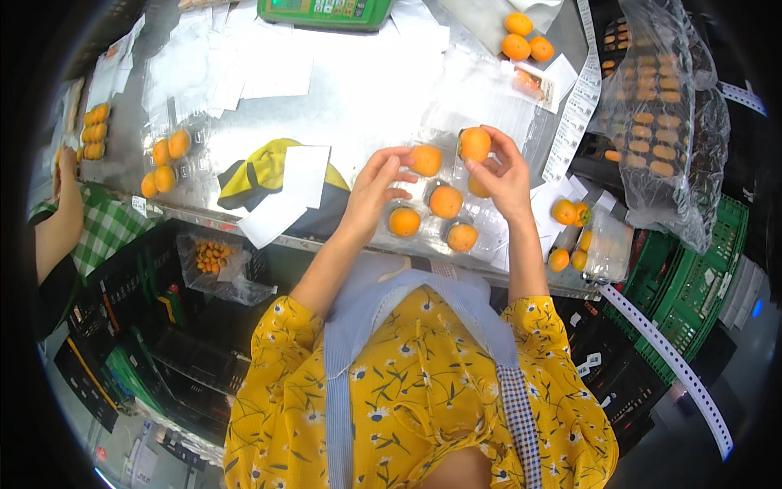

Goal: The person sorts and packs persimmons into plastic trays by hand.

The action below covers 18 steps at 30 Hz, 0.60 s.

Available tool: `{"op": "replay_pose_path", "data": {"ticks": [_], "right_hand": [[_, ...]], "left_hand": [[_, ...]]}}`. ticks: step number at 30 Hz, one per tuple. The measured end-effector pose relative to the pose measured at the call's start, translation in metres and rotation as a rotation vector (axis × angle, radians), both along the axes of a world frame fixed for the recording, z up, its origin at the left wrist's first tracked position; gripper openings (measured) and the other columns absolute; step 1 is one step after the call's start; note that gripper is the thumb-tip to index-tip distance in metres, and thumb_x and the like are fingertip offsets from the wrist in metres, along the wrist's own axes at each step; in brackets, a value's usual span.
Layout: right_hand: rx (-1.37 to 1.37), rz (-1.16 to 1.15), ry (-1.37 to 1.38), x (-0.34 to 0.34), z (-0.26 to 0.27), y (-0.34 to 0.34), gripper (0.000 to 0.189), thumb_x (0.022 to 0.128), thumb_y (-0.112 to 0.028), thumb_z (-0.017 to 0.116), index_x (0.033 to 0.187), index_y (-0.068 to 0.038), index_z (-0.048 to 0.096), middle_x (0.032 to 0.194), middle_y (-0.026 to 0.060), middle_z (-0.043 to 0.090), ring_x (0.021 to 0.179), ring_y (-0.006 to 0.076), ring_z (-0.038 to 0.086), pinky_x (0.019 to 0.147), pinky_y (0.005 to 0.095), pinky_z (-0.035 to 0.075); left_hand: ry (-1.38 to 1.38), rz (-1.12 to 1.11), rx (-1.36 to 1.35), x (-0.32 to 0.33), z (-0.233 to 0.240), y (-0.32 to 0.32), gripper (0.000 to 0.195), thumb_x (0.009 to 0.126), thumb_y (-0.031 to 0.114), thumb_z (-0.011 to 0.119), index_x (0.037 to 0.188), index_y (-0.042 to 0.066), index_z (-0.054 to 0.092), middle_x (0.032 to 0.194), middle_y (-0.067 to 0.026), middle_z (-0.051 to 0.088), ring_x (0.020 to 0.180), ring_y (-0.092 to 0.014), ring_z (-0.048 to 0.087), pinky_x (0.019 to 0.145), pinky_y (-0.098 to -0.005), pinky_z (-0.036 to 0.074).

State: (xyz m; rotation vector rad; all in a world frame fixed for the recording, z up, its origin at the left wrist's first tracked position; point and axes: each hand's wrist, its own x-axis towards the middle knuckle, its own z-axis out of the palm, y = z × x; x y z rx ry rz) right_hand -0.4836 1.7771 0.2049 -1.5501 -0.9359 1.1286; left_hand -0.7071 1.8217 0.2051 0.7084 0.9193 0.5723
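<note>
My right hand grips an orange persimmon between thumb and fingers, its green calyx turned left. Beneath it another persimmon is partly hidden. My left hand has its fingers spread, their tips at the left side of a persimmon; whether they press on it is hard to see. Closer to me, a persimmon sits between my wrists, with one persimmon to its left and another persimmon nearer the edge. These fruits rest in clear plastic packaging on the metal table.
Loose persimmons and a filled clear pack lie at right, beside a label strip. A green scale stands at the back. Papers cover a yellow-grey cloth item. Green crates stand right; another person's arm is left.
</note>
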Motion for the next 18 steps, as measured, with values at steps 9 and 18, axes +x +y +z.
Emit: {"op": "replay_pose_path", "data": {"ticks": [9,18], "right_hand": [[0.173,-0.008,-0.815,0.097,0.001,0.140,0.054,0.073,-0.023,0.077,0.120,-0.003,0.058,0.110,0.0103,0.062,0.102,0.0198,0.057,0.085,0.0325,0.048],[0.059,0.265,-1.447,0.109,-0.032,0.219,0.048,0.070,-0.036,0.071,0.111,-0.013,0.066,0.105,0.0059,0.066,0.107,0.0257,0.053,0.090,0.0432,0.040]], "left_hand": [[0.012,0.039,-0.041,-0.009,-0.011,0.001,0.022,0.096,0.024,0.053,0.110,0.008,0.059,0.098,-0.0033,0.062,0.083,-0.011,0.058,0.072,-0.0248,0.046],[0.039,0.091,-0.051,-0.013,-0.015,0.006,0.018,0.095,0.021,0.055,0.107,0.008,0.060,0.094,-0.0018,0.062,0.079,-0.010,0.058,0.070,-0.0233,0.046]]}}
